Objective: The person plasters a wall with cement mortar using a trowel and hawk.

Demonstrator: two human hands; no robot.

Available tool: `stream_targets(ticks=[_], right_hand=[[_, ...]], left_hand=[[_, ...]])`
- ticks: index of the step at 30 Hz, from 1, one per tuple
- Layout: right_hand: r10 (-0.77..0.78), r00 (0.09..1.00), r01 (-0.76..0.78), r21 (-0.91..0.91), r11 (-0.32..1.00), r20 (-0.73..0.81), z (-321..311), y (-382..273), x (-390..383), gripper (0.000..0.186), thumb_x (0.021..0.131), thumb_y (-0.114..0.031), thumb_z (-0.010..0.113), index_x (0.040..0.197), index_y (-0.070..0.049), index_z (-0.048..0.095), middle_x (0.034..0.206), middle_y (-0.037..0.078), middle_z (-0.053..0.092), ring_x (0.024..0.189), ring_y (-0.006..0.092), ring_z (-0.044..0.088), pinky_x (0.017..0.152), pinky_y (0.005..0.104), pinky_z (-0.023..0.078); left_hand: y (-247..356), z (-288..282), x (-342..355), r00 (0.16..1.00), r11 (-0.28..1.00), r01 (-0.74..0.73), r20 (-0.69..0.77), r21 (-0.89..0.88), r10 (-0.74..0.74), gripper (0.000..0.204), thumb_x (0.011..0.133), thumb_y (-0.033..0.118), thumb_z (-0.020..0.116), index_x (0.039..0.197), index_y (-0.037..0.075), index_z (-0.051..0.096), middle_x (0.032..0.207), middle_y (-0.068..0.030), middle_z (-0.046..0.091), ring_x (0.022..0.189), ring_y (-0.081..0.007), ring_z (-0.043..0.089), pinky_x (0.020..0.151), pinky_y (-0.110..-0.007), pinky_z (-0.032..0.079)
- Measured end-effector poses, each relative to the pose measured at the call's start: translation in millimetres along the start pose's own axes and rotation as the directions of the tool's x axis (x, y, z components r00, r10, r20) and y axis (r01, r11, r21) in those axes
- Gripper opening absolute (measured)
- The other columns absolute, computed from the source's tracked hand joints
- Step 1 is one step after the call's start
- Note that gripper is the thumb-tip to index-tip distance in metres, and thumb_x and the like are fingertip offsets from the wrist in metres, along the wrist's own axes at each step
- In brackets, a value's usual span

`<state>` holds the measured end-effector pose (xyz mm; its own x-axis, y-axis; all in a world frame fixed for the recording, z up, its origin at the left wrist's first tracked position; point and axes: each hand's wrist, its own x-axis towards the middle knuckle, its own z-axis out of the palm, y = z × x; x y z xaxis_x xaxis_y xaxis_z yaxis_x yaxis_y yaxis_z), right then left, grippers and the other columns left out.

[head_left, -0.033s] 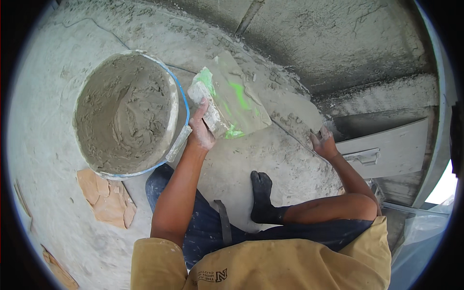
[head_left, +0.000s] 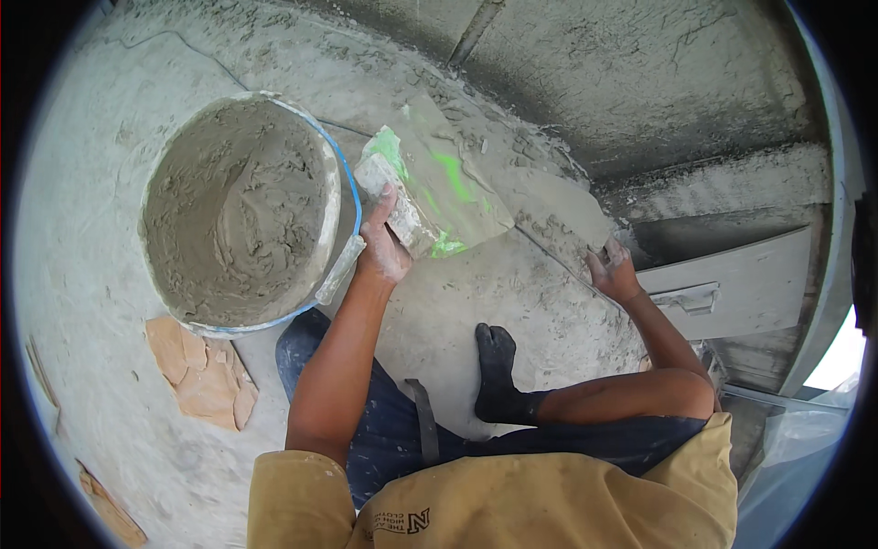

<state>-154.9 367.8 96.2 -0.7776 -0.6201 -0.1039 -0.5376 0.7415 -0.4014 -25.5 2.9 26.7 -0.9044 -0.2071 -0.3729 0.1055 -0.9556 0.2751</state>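
My left hand (head_left: 384, 247) is closed on the pale, crusted end of a board (head_left: 462, 220), smeared with grey mortar and bright green marks, just right of the bucket. The bucket (head_left: 201, 274) holds thick grey mortar and has a blue-edged rim with a handle (head_left: 338, 270) hanging beside my left wrist. My right hand (head_left: 615, 270) has curled fingers at the right end of a grey, mortar-covered piece (head_left: 558, 206); exactly what it grips is unclear. A thin dark cord (head_left: 549, 256) runs below that piece toward my right wrist.
Torn brown paper (head_left: 197, 371) lies below the bucket. A rough grey wall (head_left: 668, 82) rises at the upper right, with a pale flat panel (head_left: 754, 284) by my right arm. Translucent plastic sheet (head_left: 791, 467) hangs at the lower right. My legs are folded beneath me on the dusty floor.
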Motion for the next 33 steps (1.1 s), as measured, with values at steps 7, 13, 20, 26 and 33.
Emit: stream_targets(ticks=[7,13,20,26,33], right_hand=[[-0.327,0.945,0.317,-0.321,0.892,0.024,28,-25,5,0.039,0.08,-0.017,0.07,0.111,0.003,0.057,0.106,0.022,0.064,0.098,0.0396,0.063,0.087,0.0449,0.052],[-0.41,0.912,0.376,-0.409,0.832,0.003,28,-24,7,0.039,0.078,-0.015,0.071,0.11,0.002,0.057,0.107,0.021,0.063,0.1,0.0384,0.063,0.086,0.0457,0.052],[-0.379,0.914,0.294,-0.411,0.863,-0.143,16,-10,36,0.044,0.076,-0.013,0.071,0.114,0.001,0.053,0.111,0.023,0.06,0.098,0.0404,0.062,0.087,0.0477,0.052],[-0.423,0.886,0.293,-0.476,0.829,-0.191,-9,-5,61,0.047,0.071,-0.01,0.071,0.114,-0.001,0.054,0.112,0.022,0.06,0.104,0.04,0.059,0.091,0.0482,0.05],[-0.386,0.914,0.396,-0.496,0.773,0.127,-5,-37,33,0.042,0.071,-0.011,0.07,0.111,-0.003,0.057,0.109,0.016,0.061,0.103,0.0372,0.059,0.091,0.0441,0.049]], left_hand=[[3,-4,-2,0.986,0.995,-0.097,0.138,-0.02,0.099,0.071,0.09,0.031,0.064,0.146,0.005,0.029,0.142,-0.0135,0.045,0.131,-0.0316,0.043,0.11,-0.051,0.033],[8,-14,-4,0.98,0.993,-0.082,0.189,0.089,0.063,0.073,0.087,0.025,0.068,0.145,0.005,0.03,0.139,-0.0132,0.046,0.129,-0.0301,0.045,0.109,-0.05,0.036],[-2,-26,-13,0.968,0.935,0.048,0.216,0.351,-0.131,0.068,0.086,0.024,0.07,0.141,0.002,0.037,0.132,-0.0094,0.05,0.119,-0.0225,0.051,0.102,-0.042,0.041],[-6,-12,-12,0.976,0.932,0.049,0.179,0.358,-0.12,0.071,0.088,0.029,0.067,0.143,-0.001,0.033,0.136,-0.0112,0.048,0.124,-0.0241,0.048,0.105,-0.039,0.039],[5,-12,-2,0.973,0.942,0.086,0.176,0.323,-0.149,0.074,0.09,0.032,0.065,0.145,-0.002,0.029,0.14,-0.0134,0.045,0.128,-0.0263,0.046,0.106,-0.041,0.039]])
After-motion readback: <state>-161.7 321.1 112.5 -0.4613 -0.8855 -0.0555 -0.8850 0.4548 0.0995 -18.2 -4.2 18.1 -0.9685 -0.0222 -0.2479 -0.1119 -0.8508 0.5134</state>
